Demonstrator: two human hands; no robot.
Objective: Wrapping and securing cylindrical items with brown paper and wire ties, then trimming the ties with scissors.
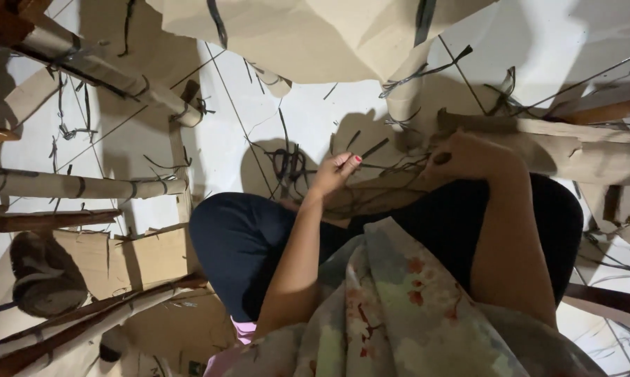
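Note:
I sit on a white tiled floor with my knees in dark trousers spread apart. My left hand [334, 172] pinches a thin dark strap [381, 167] that runs rightward toward my right hand. My right hand [469, 155] is closed around the end of a paper-wrapped wooden piece [573, 150] lying across my right knee. A tangle of dark straps [287, 164] lies on the floor just past my left hand.
Paper-wrapped wooden legs [77, 186] and bars [105, 73] lie at the left, bound with dark straps. A large sheet of brown cardboard [308, 35] lies ahead. Flat cardboard [140, 258] and a dark sandal [42, 276] are at the lower left. Loose strap scraps litter the tiles.

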